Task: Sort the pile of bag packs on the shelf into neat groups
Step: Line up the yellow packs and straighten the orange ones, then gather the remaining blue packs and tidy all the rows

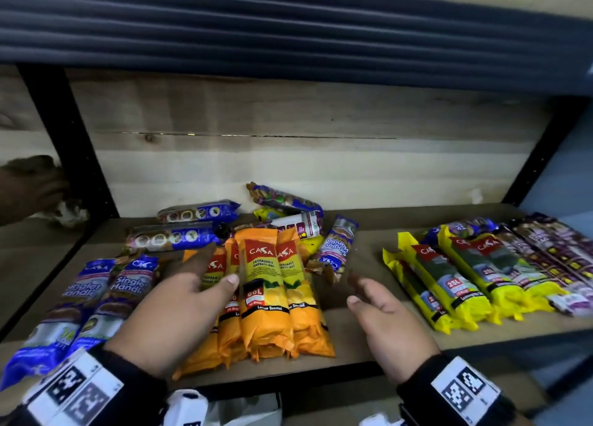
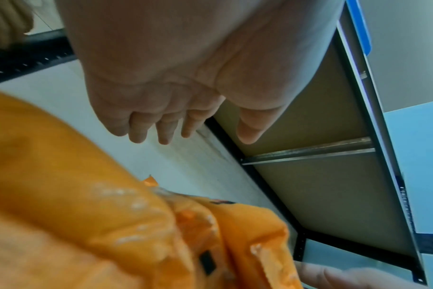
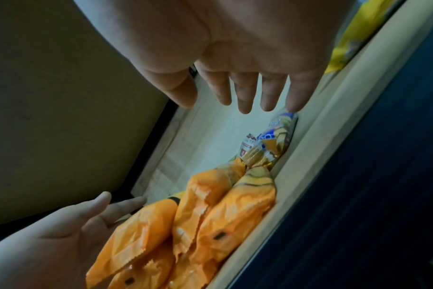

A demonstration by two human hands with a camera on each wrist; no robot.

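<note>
A group of orange garbage-bag packs (image 1: 272, 294) lies at the middle front of the shelf (image 1: 359, 339). My left hand (image 1: 179, 307) hovers open over the group's left side, fingers straight. My right hand (image 1: 382, 316) is open just right of the orange packs, touching none. In the wrist views both hands, the left hand (image 2: 181, 109) and the right hand (image 3: 242, 82), hold nothing above the orange packs (image 3: 203, 219). Blue packs (image 1: 90, 300) lie in a row at the left. Yellow packs (image 1: 455, 278) and purple packs (image 1: 552, 252) are lined up at the right. A loose pile of mixed packs (image 1: 279, 217) sits behind.
A black upright post (image 1: 67, 143) bounds the shelf on the left, another stands at the right. The wooden back wall (image 1: 288, 156) is behind the pile. A dark grooved shelf edge (image 1: 288, 27) hangs overhead. Bare shelf shows between the orange and yellow groups.
</note>
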